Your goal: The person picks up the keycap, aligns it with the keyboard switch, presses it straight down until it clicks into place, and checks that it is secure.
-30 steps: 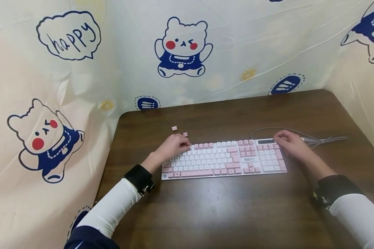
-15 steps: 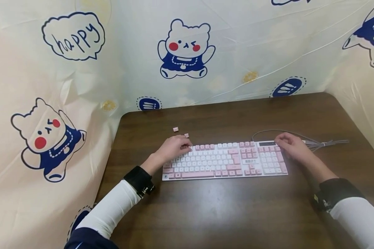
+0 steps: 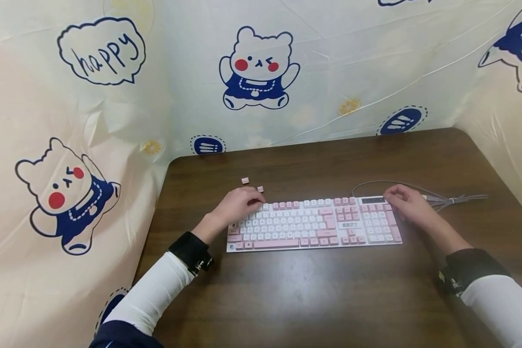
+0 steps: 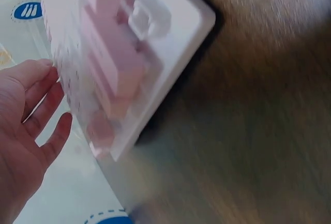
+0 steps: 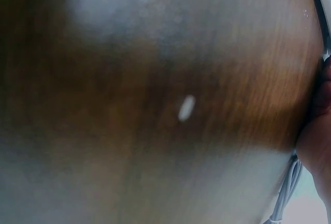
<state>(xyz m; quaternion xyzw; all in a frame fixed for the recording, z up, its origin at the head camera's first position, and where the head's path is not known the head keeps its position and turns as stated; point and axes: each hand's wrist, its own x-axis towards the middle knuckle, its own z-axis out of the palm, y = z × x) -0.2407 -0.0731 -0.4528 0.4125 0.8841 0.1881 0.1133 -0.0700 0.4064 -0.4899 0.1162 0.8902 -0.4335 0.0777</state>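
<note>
A pink and white keyboard [image 3: 313, 224] lies across the brown table [image 3: 322, 295]. My left hand [image 3: 243, 204] is over its back left corner, fingers bent down by the top row. What the thumb and forefinger do is hidden. Two loose pink keycaps [image 3: 245, 181] [image 3: 260, 189] lie just behind that hand. In the left wrist view the keyboard [image 4: 129, 53] is blurred, and my left hand [image 4: 49, 97] shows loosely extended fingers beside it. My right hand [image 3: 396, 197] rests on the back right corner of the keyboard. In the right wrist view only an edge of my right hand [image 5: 318, 136] shows.
A grey cable [image 3: 443, 198] runs from the keyboard's back right to the right; the cable [image 5: 287, 193] also shows in the right wrist view. A cream cloth with cartoon bears [image 3: 256, 67] walls the table at the back and both sides. Bare tabletop lies in front of the keyboard.
My left hand has shifted slightly back and to the left, toward the loose keycaps. The right hand and the keyboard have stayed in place.
</note>
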